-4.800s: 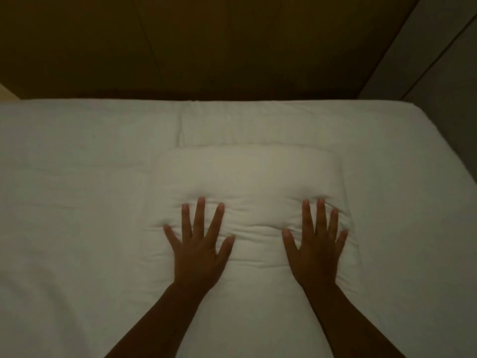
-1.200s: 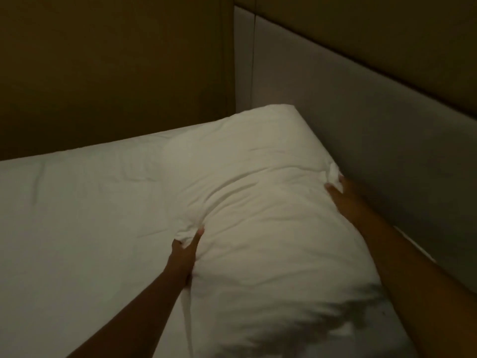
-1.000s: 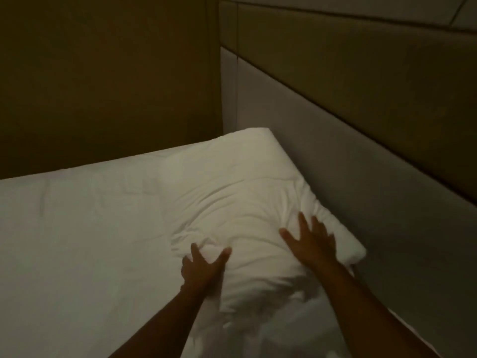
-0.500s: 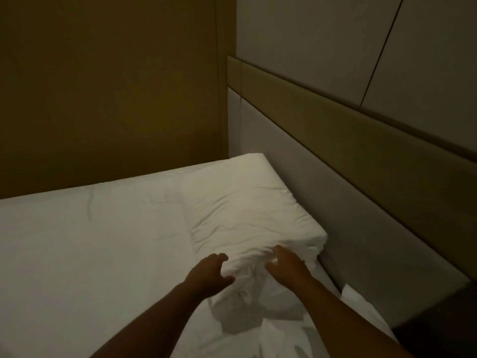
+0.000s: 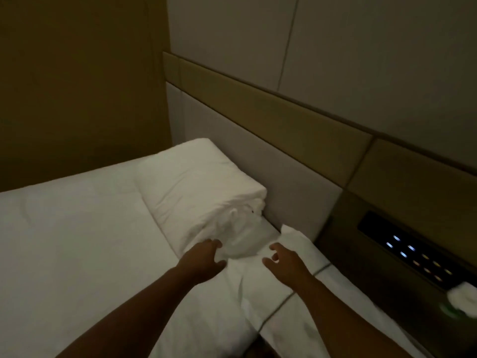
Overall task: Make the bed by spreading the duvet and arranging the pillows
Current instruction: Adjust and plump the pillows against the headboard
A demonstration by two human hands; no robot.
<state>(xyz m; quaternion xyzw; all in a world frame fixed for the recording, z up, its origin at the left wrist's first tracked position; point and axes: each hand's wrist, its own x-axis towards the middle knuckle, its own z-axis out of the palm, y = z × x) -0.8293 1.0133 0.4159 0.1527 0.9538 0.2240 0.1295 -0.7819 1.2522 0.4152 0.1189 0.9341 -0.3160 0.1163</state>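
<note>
A white pillow point(image 5: 198, 192) lies in the far corner of the bed, against the padded headboard point(image 5: 271, 182). The white duvet point(image 5: 72, 241) covers the bed to its left. My left hand point(image 5: 204, 259) rests at the pillow's near end, fingers curled loosely on the fabric, holding nothing that I can see. My right hand point(image 5: 284, 262) hovers just right of it over the rumpled white bedding point(image 5: 271, 301) with a thin dark stripe, fingers apart and empty.
A dark wall closes the bed's far side. Right of the headboard, a dark control panel point(image 5: 413, 251) with small lit buttons sits above a bedside surface. A crumpled white cloth point(image 5: 462, 298) lies there at the right edge.
The pillow went from the bed's middle to the corner by the headboard. In the last half second both hands slid off its near end and drew back toward me.
</note>
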